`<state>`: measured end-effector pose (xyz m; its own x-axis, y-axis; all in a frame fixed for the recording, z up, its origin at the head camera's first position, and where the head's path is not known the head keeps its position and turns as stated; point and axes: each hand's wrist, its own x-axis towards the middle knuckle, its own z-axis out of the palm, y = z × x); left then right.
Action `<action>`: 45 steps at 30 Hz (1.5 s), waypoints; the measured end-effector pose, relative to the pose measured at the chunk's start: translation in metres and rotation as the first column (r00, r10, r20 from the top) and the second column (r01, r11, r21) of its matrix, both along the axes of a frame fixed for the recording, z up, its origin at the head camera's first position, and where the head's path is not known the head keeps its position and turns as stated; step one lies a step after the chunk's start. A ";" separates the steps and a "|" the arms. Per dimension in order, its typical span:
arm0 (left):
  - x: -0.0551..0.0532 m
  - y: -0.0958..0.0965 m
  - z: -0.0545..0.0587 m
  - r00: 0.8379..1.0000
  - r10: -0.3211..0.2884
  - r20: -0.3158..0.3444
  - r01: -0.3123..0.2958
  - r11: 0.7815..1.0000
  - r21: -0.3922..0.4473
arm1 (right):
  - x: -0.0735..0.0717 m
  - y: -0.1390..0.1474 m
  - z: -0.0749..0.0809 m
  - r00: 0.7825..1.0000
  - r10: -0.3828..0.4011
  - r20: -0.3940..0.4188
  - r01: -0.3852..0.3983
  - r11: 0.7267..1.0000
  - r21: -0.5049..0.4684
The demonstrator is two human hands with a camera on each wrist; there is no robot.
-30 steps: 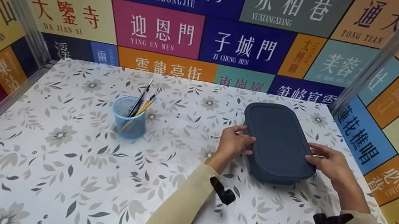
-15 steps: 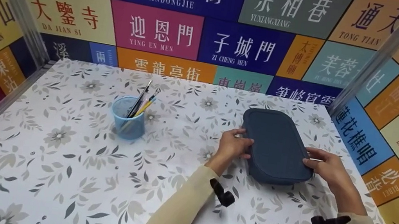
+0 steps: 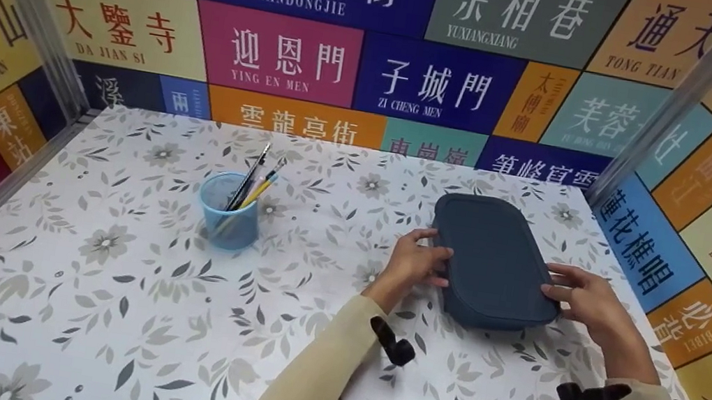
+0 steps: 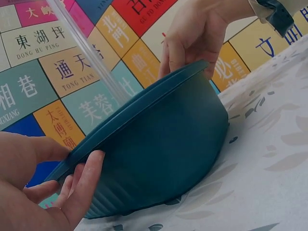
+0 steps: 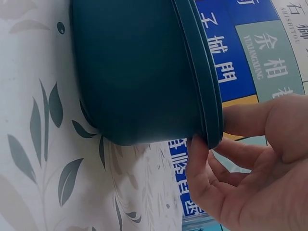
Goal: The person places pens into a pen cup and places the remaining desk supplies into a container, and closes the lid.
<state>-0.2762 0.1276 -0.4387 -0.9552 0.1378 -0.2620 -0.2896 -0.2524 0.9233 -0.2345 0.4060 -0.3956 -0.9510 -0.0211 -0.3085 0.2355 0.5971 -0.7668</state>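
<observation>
A dark blue-grey lunch box (image 3: 501, 260), rectangular with rounded corners, has its lid on and sits at the right of the table. My left hand (image 3: 414, 259) grips the lid rim on its left long side, and in the left wrist view the fingers (image 4: 89, 178) curl up under that rim. On the opposite side my right hand (image 3: 588, 302) pinches the rim near the front right corner. The right wrist view shows the thumb above the rim and fingertips (image 5: 197, 154) below it. What is inside the box is hidden.
A light blue mesh pen cup (image 3: 230, 213) with pens and a pencil stands left of centre on the flower-patterned tabletop (image 3: 121, 306). Printed panels (image 3: 286, 55) enclose the table at the back and sides, with clear corner posts (image 3: 688, 101).
Since a second ago the box's far end has come down and nearer in the head view, the hands moving slightly with it. Over the last half second almost nothing differs.
</observation>
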 end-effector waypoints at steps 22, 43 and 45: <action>-0.007 0.000 -0.011 0.995 -0.081 -0.058 0.081 0.997 -0.009 | -0.006 0.009 0.004 0.994 0.056 0.095 -0.051 0.997 -0.050; -0.045 -0.010 -0.007 0.974 -0.165 -0.154 0.130 0.969 -0.212 | -0.023 0.005 0.018 0.986 0.134 0.103 -0.140 0.989 0.055; -0.046 -0.010 -0.008 0.971 -0.180 -0.160 0.150 0.972 -0.183 | -0.025 0.006 0.017 0.984 0.145 0.099 -0.152 0.986 0.066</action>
<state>-0.3224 0.1176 -0.4467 -0.9557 0.2656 -0.1268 -0.1454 -0.0514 0.9880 -0.2594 0.4119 -0.3786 -0.9058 -0.1338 -0.4021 0.2092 0.6840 -0.6988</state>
